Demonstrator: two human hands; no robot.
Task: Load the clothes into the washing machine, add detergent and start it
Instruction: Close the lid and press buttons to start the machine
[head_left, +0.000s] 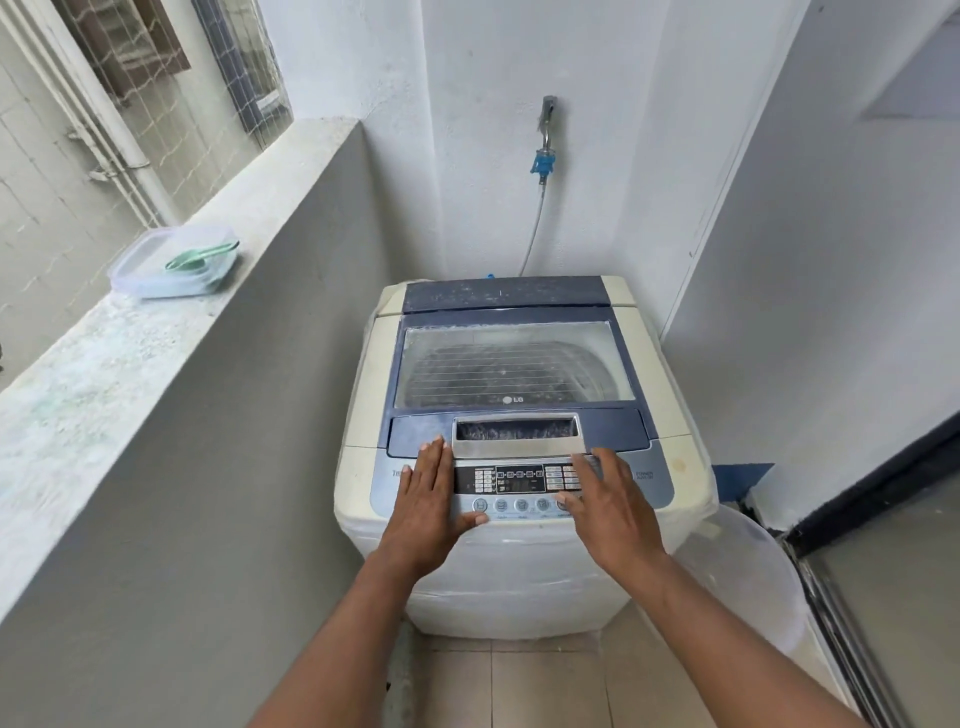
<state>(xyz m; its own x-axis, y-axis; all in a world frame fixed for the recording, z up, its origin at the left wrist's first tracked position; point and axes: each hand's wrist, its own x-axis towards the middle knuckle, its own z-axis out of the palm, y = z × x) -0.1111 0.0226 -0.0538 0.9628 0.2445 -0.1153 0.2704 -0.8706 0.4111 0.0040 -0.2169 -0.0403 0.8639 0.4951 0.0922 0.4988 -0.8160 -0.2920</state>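
Top-load washing machine (519, 415), lid (514, 364) shut, corner alcove.
Left hand (428, 506) and right hand (610, 506) flat, fingers spread, holding nothing, on control panel (519, 480); ledge (130, 338) left, wall (831, 260) right.

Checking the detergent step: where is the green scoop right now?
In the head view, upper left: the green scoop lies on the clear lidded container on the ledge, left of the washing machine.

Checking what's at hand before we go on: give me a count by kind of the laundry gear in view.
Washing machine, lid shut: 1
Clear lidded container on the ledge: 1
Green scoop on that container: 1
Wall tap with hose: 1
Translucent basket beside the machine: 1
Total: 5
Left hand and right hand lie flat on the control panel, holding nothing.
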